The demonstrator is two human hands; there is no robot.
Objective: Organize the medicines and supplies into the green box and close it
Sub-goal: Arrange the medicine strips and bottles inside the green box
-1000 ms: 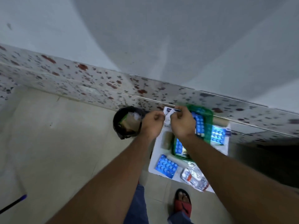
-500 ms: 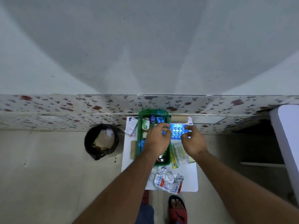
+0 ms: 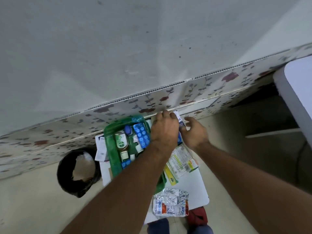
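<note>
The open green box [image 3: 110, 154] sits on a small white table [image 3: 195, 188] by the wall. It holds a green-labelled bottle [image 3: 120, 141], a blue blister strip [image 3: 141, 135] and small vials. My left hand [image 3: 164, 131] reaches across the box's right side with fingers curled over a second blue blister strip [image 3: 180, 139] that has a white end; most of that strip is hidden. My right hand [image 3: 194, 135] hovers just right of it, fingers apart. Silver foil strips [image 3: 170, 203], a printed packet [image 3: 182, 160] and a yellow-green packet [image 3: 170, 176] lie on the table.
A black bin [image 3: 78, 171] with paper scraps stands on the floor left of the table. White paper slips [image 3: 101, 147] lie beside the box's left wall. A white furniture edge [image 3: 298, 92] juts in at the right. The flowered wall base runs directly behind the box.
The head view has swung and tilted. My left hand has shifted from over the box to the blister strip on its right; my right hand has pulled slightly aside.
</note>
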